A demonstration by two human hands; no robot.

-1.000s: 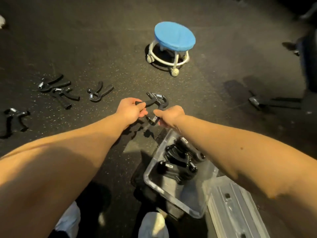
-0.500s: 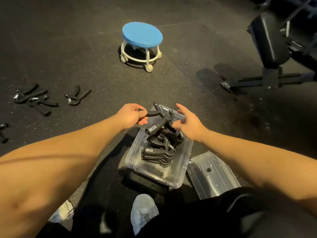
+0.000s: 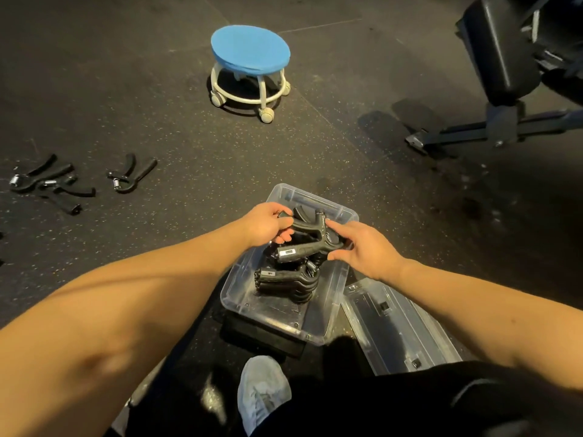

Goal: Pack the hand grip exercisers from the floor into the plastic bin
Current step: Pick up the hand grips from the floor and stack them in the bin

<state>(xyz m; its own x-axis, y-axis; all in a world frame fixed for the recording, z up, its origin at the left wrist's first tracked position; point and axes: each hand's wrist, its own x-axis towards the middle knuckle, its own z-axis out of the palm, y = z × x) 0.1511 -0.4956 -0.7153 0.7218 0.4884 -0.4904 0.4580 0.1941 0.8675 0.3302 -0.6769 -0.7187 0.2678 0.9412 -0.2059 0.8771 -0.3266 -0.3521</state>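
Note:
A clear plastic bin (image 3: 318, 326) stands on the floor in front of me with several black hand grip exercisers stacked (image 3: 284, 279) inside. Over the bin I hold one more black exerciser (image 3: 312, 238). My left hand (image 3: 268, 227) grips its upper handle. My right hand (image 3: 356, 244) pinches its spring end, with the thumb under it and the fingers on top. Three more exercisers lie on the floor at the left: one alone (image 3: 131, 176) and two overlapping (image 3: 47, 182).
The bin's clear lid (image 3: 397, 326) lies on the floor to its right. A blue-topped rolling stool (image 3: 250, 63) stands farther ahead. A black weight bench (image 3: 504, 64) fills the upper right. My shoe (image 3: 262, 392) is just below the bin.
Both hands have brought the exerciser from in front of the bin down over the stack inside it. My right hand, open half a second ago, now pinches its spring end.

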